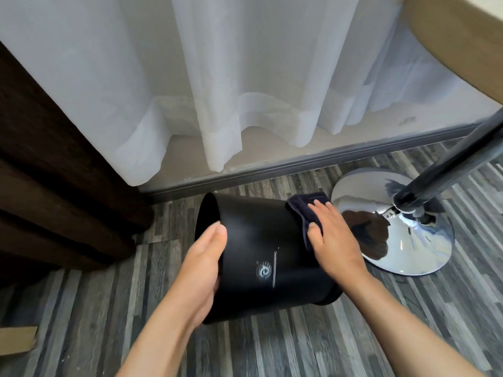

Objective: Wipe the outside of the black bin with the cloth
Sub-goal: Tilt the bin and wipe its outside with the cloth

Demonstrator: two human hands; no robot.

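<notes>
The left hand point(200, 270) grips the rim of the tipped black bin point(258, 240); the right hand point(336, 240), fingers flat, presses the cloth point(298, 206) at its right end. I'd roll the bin slowly, overlapping strokes.

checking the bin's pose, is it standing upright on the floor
No, the black bin is tipped sideways, the left hand holding its rim.

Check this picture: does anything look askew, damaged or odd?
The round black plastic bin is tipped sideways, not upright: the left hand grips its rim, the right hand presses the dark blue cloth near its base. Its whitish printed mark looks smudged.
</notes>
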